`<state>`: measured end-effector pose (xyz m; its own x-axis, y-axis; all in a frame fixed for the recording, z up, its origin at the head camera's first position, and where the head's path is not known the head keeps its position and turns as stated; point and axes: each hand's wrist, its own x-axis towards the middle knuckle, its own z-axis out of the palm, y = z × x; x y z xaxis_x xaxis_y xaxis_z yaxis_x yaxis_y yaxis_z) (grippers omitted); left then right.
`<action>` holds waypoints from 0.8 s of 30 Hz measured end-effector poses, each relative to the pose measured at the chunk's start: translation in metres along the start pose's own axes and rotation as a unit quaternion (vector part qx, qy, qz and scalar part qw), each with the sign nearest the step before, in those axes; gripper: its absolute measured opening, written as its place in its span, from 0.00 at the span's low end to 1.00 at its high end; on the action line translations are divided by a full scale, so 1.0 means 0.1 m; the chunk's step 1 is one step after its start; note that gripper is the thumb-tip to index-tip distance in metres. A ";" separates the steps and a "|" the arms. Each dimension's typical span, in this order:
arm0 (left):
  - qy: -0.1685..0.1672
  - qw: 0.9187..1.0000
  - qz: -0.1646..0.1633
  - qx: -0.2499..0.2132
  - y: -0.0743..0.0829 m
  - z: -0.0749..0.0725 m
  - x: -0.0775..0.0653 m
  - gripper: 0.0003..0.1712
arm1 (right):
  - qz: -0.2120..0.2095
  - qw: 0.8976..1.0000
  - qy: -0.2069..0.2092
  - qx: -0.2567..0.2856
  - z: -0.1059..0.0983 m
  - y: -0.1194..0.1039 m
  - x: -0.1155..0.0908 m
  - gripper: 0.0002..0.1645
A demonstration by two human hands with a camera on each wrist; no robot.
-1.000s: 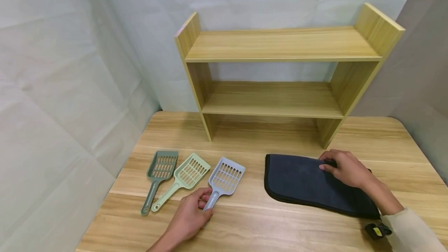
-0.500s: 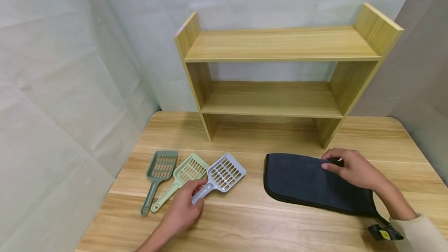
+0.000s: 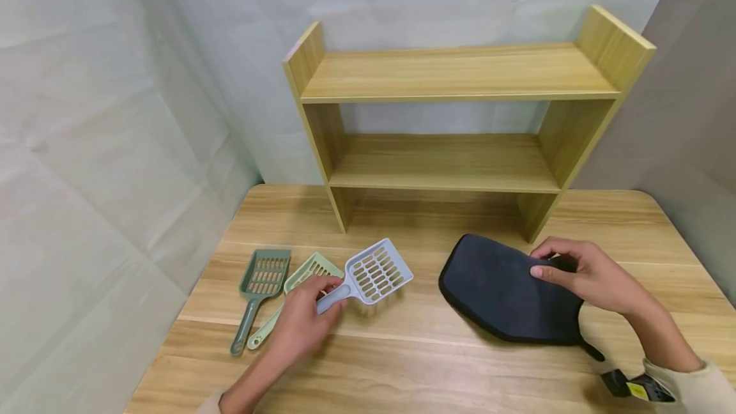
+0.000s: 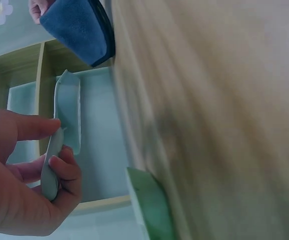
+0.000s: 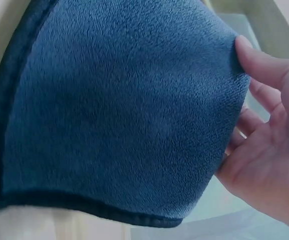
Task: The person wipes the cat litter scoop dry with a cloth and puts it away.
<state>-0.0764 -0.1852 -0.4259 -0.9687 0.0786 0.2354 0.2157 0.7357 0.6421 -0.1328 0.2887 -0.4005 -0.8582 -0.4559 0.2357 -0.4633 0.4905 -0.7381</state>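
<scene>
A pale grey-blue litter scoop (image 3: 379, 272) is held by its handle between the thumb and fingers of my left hand (image 3: 307, 315), raised over the table. Beneath that hand lies a light green litter scoop (image 3: 313, 268), partly covered by it. To its left rests a dark green litter scoop (image 3: 264, 276). My right hand (image 3: 595, 276) pinches the top fold of a navy cloth (image 3: 512, 292) with black edging. In the right wrist view the cloth (image 5: 124, 110) hangs from thumb and fingers. Whether its lower edge touches the table I cannot tell.
A wooden shelf unit (image 3: 443, 184) with two boards stands at the back of the wooden table (image 3: 414, 375). Pale sheeting (image 3: 115, 145) hangs behind and to the left. A small black device with a yellow label (image 3: 638, 390) sits by the right sleeve.
My left hand has lifted the grey-blue scoop and tilted its head to the right, over the light green one. The right hand has raised the cloth, which now sags into a different shape.
</scene>
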 end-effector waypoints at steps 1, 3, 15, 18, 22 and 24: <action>0.002 1.000 0.003 0.001 0.01 0.00 0.02 0.17 | -0.005 1.000 0.002 0.010 0.00 -0.02 0.00 0.14; 0.005 1.000 0.007 0.001 0.03 -0.01 0.06 0.18 | -0.014 1.000 0.006 0.028 -0.01 -0.06 0.00 0.15; 0.019 0.999 0.021 0.033 0.19 0.00 0.23 0.17 | -0.047 0.994 0.072 0.075 0.04 -0.31 0.01 0.17; 0.020 0.999 0.025 0.037 0.23 -0.01 0.27 0.17 | -0.065 0.989 0.091 0.101 0.07 -0.35 0.03 0.18; 0.019 0.999 0.028 0.029 0.29 -0.03 0.32 0.17 | -0.098 0.976 0.119 0.155 0.11 -0.39 0.06 0.17; 0.016 0.999 0.026 0.024 0.31 -0.04 0.34 0.17 | -0.106 0.969 0.134 0.180 0.13 -0.41 0.06 0.17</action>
<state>-0.1022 -0.1625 -0.3952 -0.9515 0.0965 0.2922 0.2595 0.7620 0.5933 -0.1168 0.2565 -0.3770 -0.8014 -0.2844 0.5263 -0.5698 0.0949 -0.8163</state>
